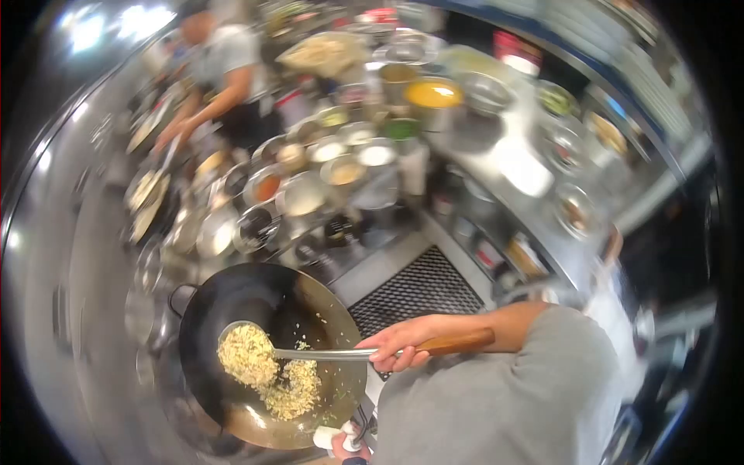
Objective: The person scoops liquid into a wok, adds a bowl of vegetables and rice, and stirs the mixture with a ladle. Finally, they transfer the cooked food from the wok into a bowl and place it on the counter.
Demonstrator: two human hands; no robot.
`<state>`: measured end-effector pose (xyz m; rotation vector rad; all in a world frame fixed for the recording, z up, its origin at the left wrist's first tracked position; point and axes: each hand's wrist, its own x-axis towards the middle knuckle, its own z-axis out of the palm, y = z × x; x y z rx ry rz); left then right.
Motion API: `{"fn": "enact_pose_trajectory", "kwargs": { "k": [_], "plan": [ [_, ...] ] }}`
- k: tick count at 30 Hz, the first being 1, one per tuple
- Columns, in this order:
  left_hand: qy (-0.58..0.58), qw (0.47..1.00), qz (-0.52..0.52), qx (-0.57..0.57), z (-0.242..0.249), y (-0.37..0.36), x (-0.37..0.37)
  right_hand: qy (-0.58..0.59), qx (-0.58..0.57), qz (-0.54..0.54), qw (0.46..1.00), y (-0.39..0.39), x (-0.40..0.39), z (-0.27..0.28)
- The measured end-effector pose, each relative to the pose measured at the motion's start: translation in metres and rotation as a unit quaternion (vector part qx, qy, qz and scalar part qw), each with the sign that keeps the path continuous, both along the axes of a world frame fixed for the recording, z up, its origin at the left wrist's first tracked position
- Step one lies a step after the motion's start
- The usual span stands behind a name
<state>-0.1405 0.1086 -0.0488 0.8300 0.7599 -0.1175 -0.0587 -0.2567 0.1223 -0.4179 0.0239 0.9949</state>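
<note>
My right hand is wrapped round the metal shaft of a ladle, and its wooden handle runs back along my forearm. The ladle's bowl is heaped with a yellow-white food like egg fried rice, held over the wok. More of this food lies in the big dark wok, with bits stuck along its side. At the wok's near edge my left hand is closed round its handle, a white cloth beside the fingers. The frame's lower edge partly cuts off that hand.
Beyond the wok stand several bowls and pots of ingredients, with a pot of orange liquid behind. A co-worker works at another wok, upper left. A steel counter runs along the right. Black mesh matting covers the floor.
</note>
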Motion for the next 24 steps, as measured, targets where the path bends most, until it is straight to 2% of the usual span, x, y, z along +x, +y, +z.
{"fn": "enact_pose_trajectory", "kwargs": {
  "k": [2, 5, 8, 9, 13, 15, 19, 22, 24],
  "plan": [
    [0.036, 0.992, -0.117, -0.009, -0.005, 0.003, 0.002, -0.011, -0.014, -0.037, 0.999, -0.014, -0.042, 0.001],
    [0.078, 0.968, -0.238, -0.022, -0.018, -0.013, -0.008, -0.028, -0.020, -0.112, 0.993, -0.042, -0.103, -0.018],
    [-0.011, 0.927, -0.357, 0.116, 0.013, -0.078, -0.021, 0.010, -0.049, -0.220, 0.974, -0.072, -0.171, -0.003],
    [0.100, 0.952, -0.290, -0.002, 0.006, -0.095, -0.030, 0.022, -0.059, -0.246, 0.967, -0.083, -0.194, -0.001],
    [0.018, 0.954, -0.296, -0.049, 0.049, -0.200, -0.090, 0.050, -0.091, -0.355, 0.929, -0.131, -0.279, 0.008],
    [0.013, 0.932, -0.347, -0.103, 0.028, -0.214, -0.106, 0.055, -0.117, -0.400, 0.908, -0.156, -0.312, 0.009],
    [0.010, 0.910, -0.401, -0.106, 0.047, -0.274, -0.132, 0.069, -0.131, -0.506, 0.850, -0.201, -0.342, 0.037],
    [-0.015, 0.895, -0.436, -0.093, 0.043, -0.290, -0.137, 0.136, -0.090, -0.562, 0.811, -0.236, -0.345, 0.056],
    [-0.012, 0.898, -0.433, -0.080, 0.043, -0.292, -0.138, 0.071, -0.128, -0.561, 0.815, -0.263, -0.338, 0.054]
  ]
}}
